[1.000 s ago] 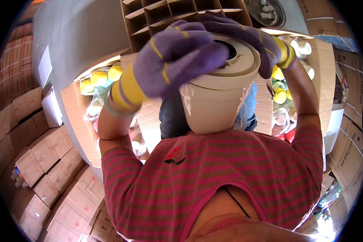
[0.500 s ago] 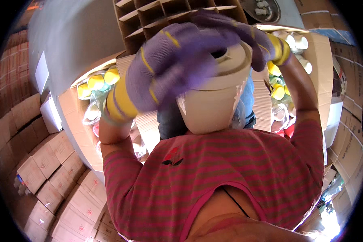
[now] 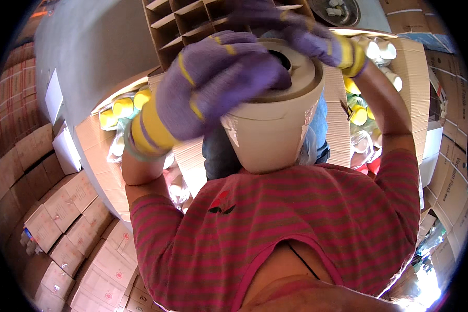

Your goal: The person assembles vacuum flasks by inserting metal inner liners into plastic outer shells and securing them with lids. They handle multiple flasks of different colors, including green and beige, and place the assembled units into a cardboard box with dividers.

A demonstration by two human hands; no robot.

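I hold a cream-white ceramic jar [image 3: 269, 134] close to my chest, its round lid with a dark central opening facing up. My left hand [image 3: 213, 86], in a purple glove with yellow stripes and a yellow cuff, lies over the lid's near left rim. My right hand [image 3: 291, 34], gloved the same way, grips the far rim of the lid. Both arms are raised and bent around the jar. A clear wrap shows on the jar's side.
A brown cardboard divider grid [image 3: 184, 23] stands ahead. Open cartons hold yellow and white cups [image 3: 122, 106] left and more cups [image 3: 372, 49] right. Stacks of closed cardboard boxes [image 3: 62, 218] fill the lower left; further boxes [image 3: 452, 171] line the right.
The jar has come slightly lower and closer. My left hand has slid across the lid toward its centre; my right hand stays on the far rim.
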